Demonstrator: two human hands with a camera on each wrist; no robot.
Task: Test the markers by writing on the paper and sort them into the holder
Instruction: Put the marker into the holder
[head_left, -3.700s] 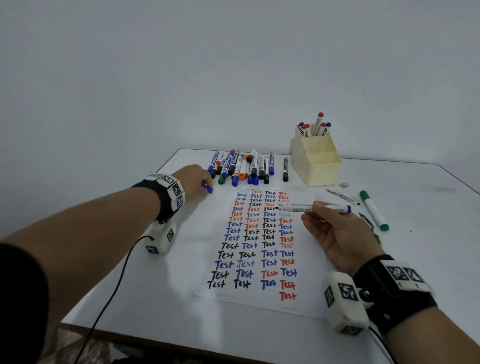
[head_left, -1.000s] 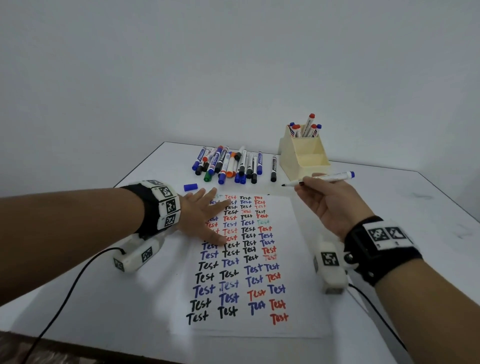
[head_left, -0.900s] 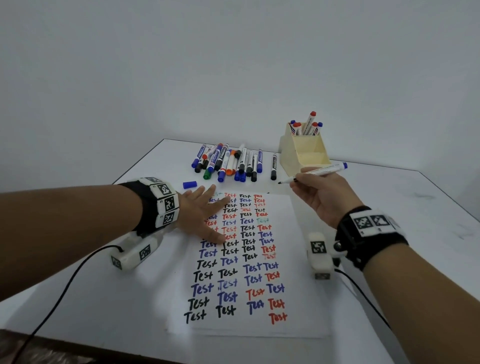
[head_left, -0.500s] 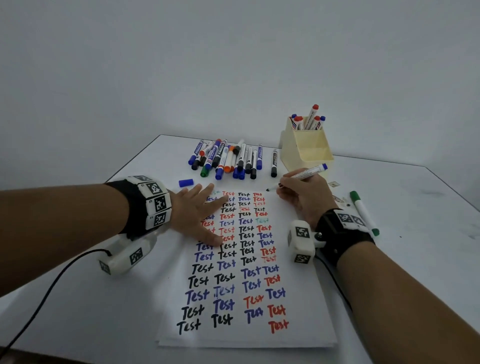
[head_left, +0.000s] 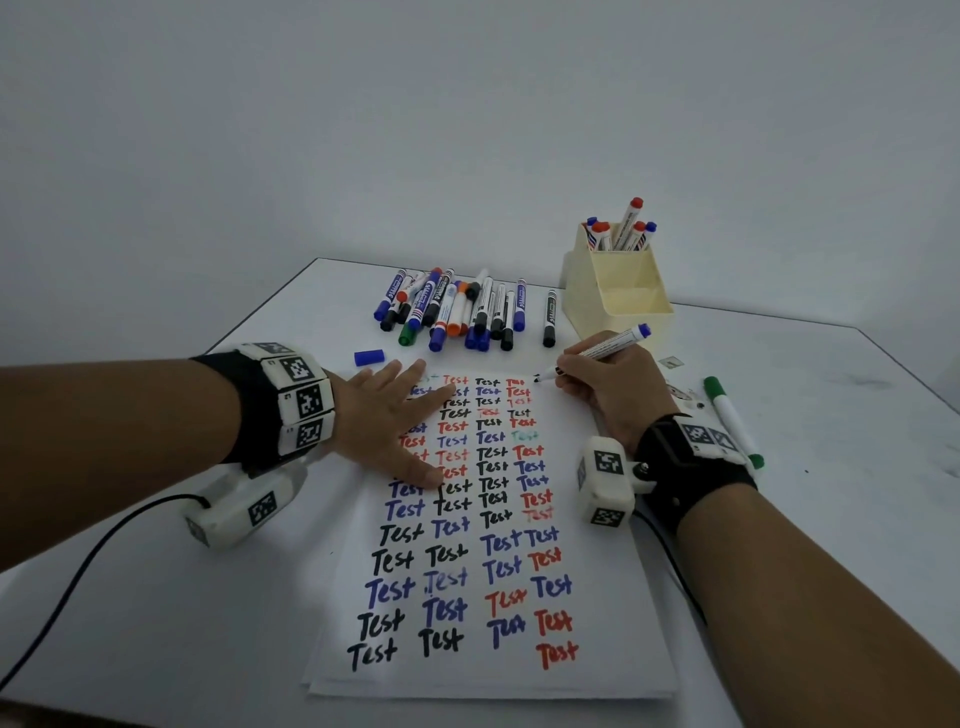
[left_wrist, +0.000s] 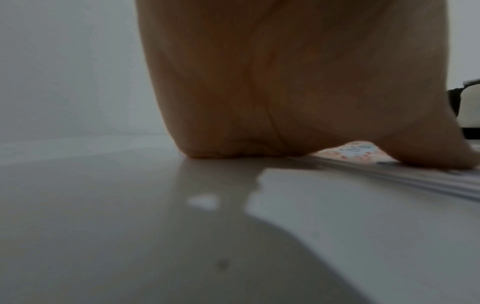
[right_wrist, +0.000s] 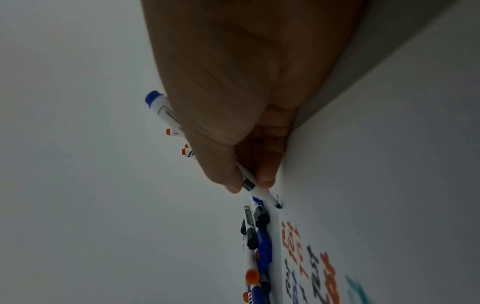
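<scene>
An uncapped blue marker (head_left: 602, 349) is pinched by the curled fingers of the right hand (head_left: 605, 395) near the far right corner of the paper (head_left: 597, 613), its tip set down on the sheet beside the rows of written words. The left hand (head_left: 389, 421) is laid flat with fingers spread on the far left part of the paper, holding nothing. Beyond the hands, a loose blue cap (head_left: 369, 357) and a pile of markers (head_left: 457, 309) are seen on the tabletop (head_left: 156, 623), with the holder (head_left: 618, 296) at the far right containing several markers.
</scene>
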